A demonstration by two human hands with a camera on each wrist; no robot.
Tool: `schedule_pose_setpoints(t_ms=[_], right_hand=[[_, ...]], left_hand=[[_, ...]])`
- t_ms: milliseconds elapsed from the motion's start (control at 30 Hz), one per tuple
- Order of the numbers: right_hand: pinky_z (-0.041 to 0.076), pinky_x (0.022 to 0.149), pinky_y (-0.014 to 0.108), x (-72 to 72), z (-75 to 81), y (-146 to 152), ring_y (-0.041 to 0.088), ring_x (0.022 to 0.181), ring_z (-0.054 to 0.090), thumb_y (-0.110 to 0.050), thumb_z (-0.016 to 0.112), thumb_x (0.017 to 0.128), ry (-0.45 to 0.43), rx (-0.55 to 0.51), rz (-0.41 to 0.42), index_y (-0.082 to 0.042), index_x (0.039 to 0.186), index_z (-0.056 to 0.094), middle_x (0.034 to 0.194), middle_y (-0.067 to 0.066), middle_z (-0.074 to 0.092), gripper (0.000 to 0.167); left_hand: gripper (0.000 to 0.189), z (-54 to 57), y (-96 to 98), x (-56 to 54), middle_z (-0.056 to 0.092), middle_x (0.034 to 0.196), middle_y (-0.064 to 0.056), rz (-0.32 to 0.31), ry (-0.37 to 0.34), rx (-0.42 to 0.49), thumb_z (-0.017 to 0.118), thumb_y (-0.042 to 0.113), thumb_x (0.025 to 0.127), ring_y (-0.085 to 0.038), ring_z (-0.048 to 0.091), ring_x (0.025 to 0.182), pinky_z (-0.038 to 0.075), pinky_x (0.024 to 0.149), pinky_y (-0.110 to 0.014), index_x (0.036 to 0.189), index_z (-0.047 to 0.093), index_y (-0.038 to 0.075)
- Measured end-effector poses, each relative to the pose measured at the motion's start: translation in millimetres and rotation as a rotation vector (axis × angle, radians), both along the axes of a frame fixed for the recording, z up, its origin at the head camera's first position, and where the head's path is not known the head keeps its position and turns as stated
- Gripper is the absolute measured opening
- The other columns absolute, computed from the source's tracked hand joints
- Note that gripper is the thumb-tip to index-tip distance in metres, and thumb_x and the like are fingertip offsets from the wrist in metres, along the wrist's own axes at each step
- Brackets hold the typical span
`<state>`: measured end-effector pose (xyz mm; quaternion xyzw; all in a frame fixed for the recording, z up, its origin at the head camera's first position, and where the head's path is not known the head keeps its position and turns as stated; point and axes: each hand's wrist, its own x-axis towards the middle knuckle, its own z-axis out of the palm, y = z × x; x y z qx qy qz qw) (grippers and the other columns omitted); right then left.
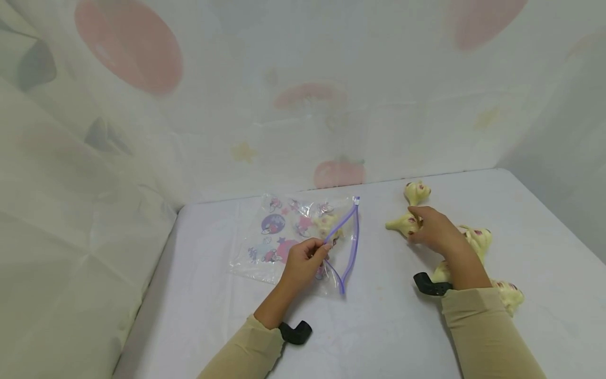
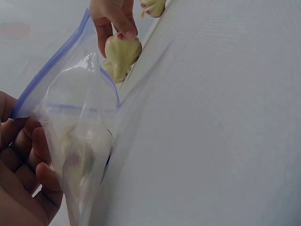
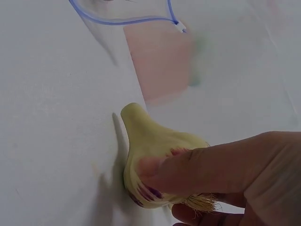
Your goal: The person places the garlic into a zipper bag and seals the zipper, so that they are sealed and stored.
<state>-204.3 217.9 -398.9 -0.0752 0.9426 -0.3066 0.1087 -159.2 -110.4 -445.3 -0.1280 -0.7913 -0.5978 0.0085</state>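
Note:
My left hand [image 1: 299,266] pinches the purple zip rim of a clear zip bag [image 1: 255,266] printed with pink and purple pictures. The bag lies flat on the table with its mouth parted toward the right. Through the plastic shows a garlic bulb [image 1: 325,223], close to the opening. Over to the right, my right hand [image 1: 433,229] holds another garlic bulb [image 3: 157,134], thumb across its purple-streaked side. Its pale neck points toward the bag in the right wrist view, and its roots stick out beneath the fingers.
Beyond the right hand sits a garlic bulb [image 1: 416,193]. More bulbs lie around the right forearm, including one garlic bulb [image 1: 479,239] behind it and another garlic bulb [image 1: 510,297] beside the sleeve. A printed curtain [image 1: 213,105] borders the white table [image 1: 379,326] at the back.

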Motion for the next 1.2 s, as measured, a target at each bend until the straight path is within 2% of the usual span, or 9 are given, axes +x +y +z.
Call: schedule_pose_setpoints(t_ms=[167,367,467,833,1000,1200], right_hand=[[0.029,0.109,0.063,2.5,2.8,-1.8,0.053,0.136,0.031,-0.019,0.074,0.084,0.008,0.016,0.018,0.006,0.147,0.035,0.147,0.033,0.037,0.078],[0.042,0.097,0.060,3.1,1.9,-2.4,0.048,0.123,0.049,-0.030,0.068,0.089,0.054,0.009,0.008,0.000,0.146,0.040,0.136,0.031,0.051,0.070],[0.045,0.092,0.056,2.7,0.9,-3.2,0.045,0.118,0.053,-0.032,0.067,0.090,0.068,-0.016,0.000,-0.002,0.145,0.041,0.133,0.028,0.054,0.068],[0.047,0.087,0.052,3.3,4.9,-5.6,0.042,0.117,0.053,-0.043,0.067,0.090,0.078,-0.037,-0.033,-0.002,0.143,0.042,0.129,0.026,0.056,0.072],[0.045,0.092,0.054,4.7,4.8,-7.0,0.041,0.119,0.051,-0.046,0.065,0.091,0.091,-0.052,-0.043,-0.003,0.142,0.043,0.129,0.025,0.056,0.071],[0.043,0.095,0.055,6.3,7.2,-11.0,0.039,0.119,0.051,-0.053,0.062,0.091,0.093,-0.079,-0.037,-0.004,0.143,0.043,0.129,0.024,0.055,0.074]], left_hand=[[0.026,0.4,0.1,0.4,0.066,0.073,-0.006,0.001,0.006,-0.003,0.065,0.023,0.096,-0.010,0.053,0.057,0.044,0.045,-0.023,0.093,0.070,-0.003],[0.026,1.9,-0.3,1.4,0.065,0.072,-0.004,0.001,-0.002,-0.015,0.065,0.022,0.096,-0.009,0.053,0.057,0.042,0.046,-0.021,0.093,0.070,-0.003],[0.027,2.5,-0.5,1.5,0.065,0.072,-0.004,-0.001,-0.006,-0.017,0.064,0.022,0.097,-0.009,0.053,0.058,0.042,0.046,-0.021,0.094,0.070,-0.004],[0.024,3.5,0.7,2.2,0.065,0.072,-0.007,0.004,-0.002,0.003,0.065,0.021,0.096,-0.010,0.052,0.057,0.040,0.045,-0.020,0.092,0.070,-0.002],[0.024,3.5,1.1,2.5,0.065,0.072,-0.011,0.005,0.009,0.008,0.065,0.021,0.096,-0.010,0.052,0.057,0.040,0.044,-0.021,0.092,0.071,-0.002],[0.025,2.8,0.4,1.9,0.064,0.071,-0.006,-0.001,0.006,-0.005,0.065,0.022,0.096,-0.008,0.051,0.056,0.040,0.044,-0.021,0.093,0.070,-0.003]])
